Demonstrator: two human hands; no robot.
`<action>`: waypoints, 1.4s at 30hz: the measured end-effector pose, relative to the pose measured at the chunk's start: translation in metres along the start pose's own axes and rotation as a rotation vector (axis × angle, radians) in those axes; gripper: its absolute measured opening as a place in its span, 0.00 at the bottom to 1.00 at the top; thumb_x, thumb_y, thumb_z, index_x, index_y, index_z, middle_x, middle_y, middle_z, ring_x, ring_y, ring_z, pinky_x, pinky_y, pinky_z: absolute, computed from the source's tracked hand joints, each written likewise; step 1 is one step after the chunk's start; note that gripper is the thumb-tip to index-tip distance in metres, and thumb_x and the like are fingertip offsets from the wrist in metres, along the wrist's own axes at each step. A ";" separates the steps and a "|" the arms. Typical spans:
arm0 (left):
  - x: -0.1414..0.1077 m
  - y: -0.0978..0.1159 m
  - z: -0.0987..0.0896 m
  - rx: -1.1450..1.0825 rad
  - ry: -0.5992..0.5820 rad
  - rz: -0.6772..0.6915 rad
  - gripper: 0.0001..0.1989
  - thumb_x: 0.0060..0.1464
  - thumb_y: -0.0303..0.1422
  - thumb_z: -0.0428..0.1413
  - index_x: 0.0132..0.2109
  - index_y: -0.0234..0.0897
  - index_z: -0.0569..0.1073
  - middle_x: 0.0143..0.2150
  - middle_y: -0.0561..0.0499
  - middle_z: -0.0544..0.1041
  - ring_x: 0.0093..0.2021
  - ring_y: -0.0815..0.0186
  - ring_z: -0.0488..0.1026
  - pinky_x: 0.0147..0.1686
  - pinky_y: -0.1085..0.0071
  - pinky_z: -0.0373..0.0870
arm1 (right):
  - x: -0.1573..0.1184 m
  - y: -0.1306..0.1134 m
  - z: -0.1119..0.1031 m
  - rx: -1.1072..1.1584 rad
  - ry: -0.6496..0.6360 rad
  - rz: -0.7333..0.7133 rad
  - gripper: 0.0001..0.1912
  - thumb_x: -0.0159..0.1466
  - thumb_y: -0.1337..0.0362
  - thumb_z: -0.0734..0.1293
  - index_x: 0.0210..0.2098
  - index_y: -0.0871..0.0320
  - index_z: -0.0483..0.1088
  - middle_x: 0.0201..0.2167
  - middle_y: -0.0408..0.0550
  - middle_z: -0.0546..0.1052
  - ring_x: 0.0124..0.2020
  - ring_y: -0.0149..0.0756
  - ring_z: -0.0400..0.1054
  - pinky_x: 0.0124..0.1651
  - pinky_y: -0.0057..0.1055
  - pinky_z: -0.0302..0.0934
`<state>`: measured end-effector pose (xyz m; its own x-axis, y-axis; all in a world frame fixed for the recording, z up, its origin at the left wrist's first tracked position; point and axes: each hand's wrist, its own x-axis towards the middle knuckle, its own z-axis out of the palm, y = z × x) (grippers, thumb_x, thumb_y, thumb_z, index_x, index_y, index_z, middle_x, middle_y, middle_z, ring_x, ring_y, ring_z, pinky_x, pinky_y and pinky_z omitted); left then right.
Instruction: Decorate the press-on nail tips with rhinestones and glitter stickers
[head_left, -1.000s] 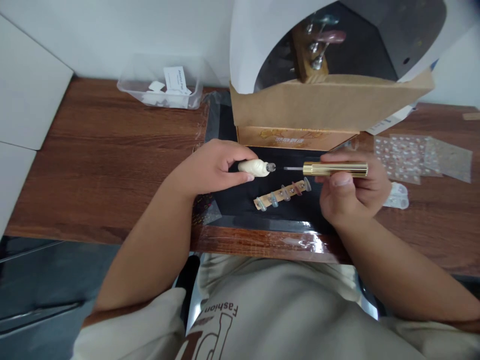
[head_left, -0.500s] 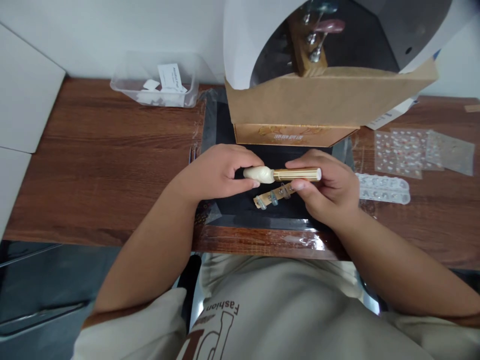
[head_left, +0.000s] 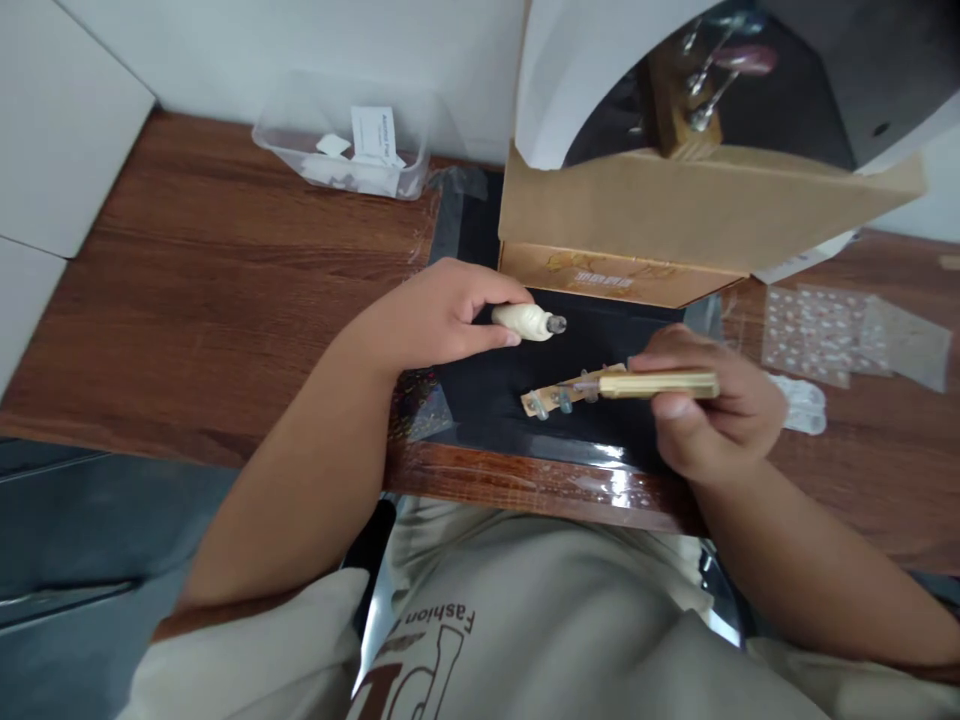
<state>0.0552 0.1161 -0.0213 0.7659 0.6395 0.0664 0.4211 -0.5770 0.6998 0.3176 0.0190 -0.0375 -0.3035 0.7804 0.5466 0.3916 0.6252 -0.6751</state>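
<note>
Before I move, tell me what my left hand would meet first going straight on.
Most likely your right hand, across the black mat; the cream bottle in your left hand points that way, though depth is unclear.

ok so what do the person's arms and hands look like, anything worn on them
The left hand and right hand are bare, with no gloves, rings or watch visible. Both forearms are uncovered below short, pale beige sleeves, with what looks like brown trim at the cuffs.
</note>
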 end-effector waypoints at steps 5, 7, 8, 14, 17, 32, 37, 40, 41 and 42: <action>0.000 -0.005 0.000 0.002 0.045 -0.015 0.11 0.55 0.34 0.60 0.45 0.36 0.79 0.39 0.52 0.81 0.36 0.69 0.74 0.38 0.73 0.63 | 0.005 0.001 0.006 -0.090 -0.134 -0.202 0.10 0.67 0.59 0.65 0.43 0.58 0.72 0.26 0.46 0.78 0.27 0.34 0.71 0.32 0.36 0.60; 0.000 -0.004 0.000 0.015 0.046 -0.024 0.11 0.55 0.34 0.60 0.45 0.36 0.79 0.39 0.52 0.81 0.35 0.69 0.73 0.37 0.73 0.62 | 0.007 -0.001 0.009 -0.135 -0.154 -0.238 0.10 0.67 0.59 0.65 0.43 0.58 0.71 0.27 0.46 0.78 0.27 0.34 0.71 0.32 0.35 0.60; 0.000 -0.003 0.000 0.023 0.045 -0.030 0.11 0.55 0.34 0.60 0.45 0.36 0.79 0.39 0.52 0.80 0.35 0.69 0.73 0.37 0.72 0.62 | 0.008 -0.002 0.009 -0.150 -0.162 -0.250 0.10 0.67 0.59 0.65 0.43 0.59 0.71 0.27 0.47 0.78 0.27 0.34 0.72 0.32 0.35 0.60; 0.000 -0.002 0.000 0.036 0.037 -0.050 0.12 0.55 0.34 0.59 0.46 0.36 0.79 0.40 0.51 0.81 0.36 0.69 0.72 0.37 0.73 0.62 | 0.008 -0.003 0.004 -0.162 -0.241 -0.255 0.09 0.66 0.60 0.64 0.40 0.58 0.71 0.26 0.47 0.79 0.27 0.34 0.71 0.33 0.36 0.59; 0.000 -0.002 0.000 0.037 0.034 -0.049 0.12 0.55 0.34 0.59 0.46 0.36 0.79 0.40 0.51 0.81 0.36 0.68 0.73 0.37 0.73 0.62 | 0.007 -0.002 0.001 -0.107 -0.237 -0.260 0.08 0.66 0.60 0.65 0.40 0.58 0.71 0.26 0.46 0.78 0.26 0.35 0.70 0.32 0.36 0.59; -0.001 -0.001 0.000 0.069 0.039 -0.072 0.13 0.57 0.36 0.57 0.47 0.36 0.78 0.41 0.51 0.80 0.40 0.67 0.75 0.42 0.73 0.64 | 0.008 -0.001 0.005 -0.071 -0.224 -0.245 0.09 0.66 0.58 0.65 0.39 0.58 0.71 0.26 0.47 0.78 0.26 0.35 0.71 0.32 0.36 0.60; -0.002 -0.001 0.000 0.065 0.041 -0.054 0.13 0.57 0.35 0.58 0.48 0.36 0.78 0.40 0.51 0.80 0.39 0.67 0.75 0.41 0.73 0.64 | 0.007 -0.001 0.003 -0.023 -0.205 -0.256 0.09 0.66 0.58 0.64 0.40 0.56 0.71 0.25 0.45 0.77 0.26 0.35 0.70 0.32 0.36 0.60; -0.001 -0.001 -0.001 0.057 0.034 -0.063 0.13 0.57 0.36 0.58 0.48 0.37 0.78 0.40 0.51 0.80 0.40 0.67 0.75 0.41 0.73 0.64 | 0.008 0.000 0.006 -0.055 -0.173 -0.271 0.10 0.66 0.58 0.64 0.42 0.57 0.71 0.27 0.47 0.78 0.27 0.35 0.71 0.32 0.36 0.60; -0.001 -0.001 -0.001 0.056 0.029 -0.068 0.13 0.57 0.36 0.58 0.48 0.37 0.78 0.41 0.50 0.80 0.40 0.66 0.75 0.42 0.73 0.64 | 0.008 0.000 0.007 -0.075 -0.171 -0.274 0.10 0.67 0.58 0.64 0.42 0.57 0.70 0.28 0.47 0.78 0.27 0.35 0.71 0.32 0.36 0.60; -0.001 -0.001 -0.001 0.057 0.024 -0.072 0.14 0.57 0.36 0.58 0.48 0.37 0.78 0.41 0.50 0.80 0.41 0.66 0.75 0.42 0.73 0.64 | 0.008 0.000 0.007 -0.092 -0.175 -0.276 0.10 0.67 0.58 0.64 0.43 0.57 0.70 0.28 0.48 0.79 0.28 0.36 0.72 0.33 0.36 0.60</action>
<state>0.0535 0.1162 -0.0211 0.7210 0.6921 0.0351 0.5018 -0.5565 0.6622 0.3087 0.0258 -0.0366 -0.5509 0.5762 0.6038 0.3482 0.8161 -0.4612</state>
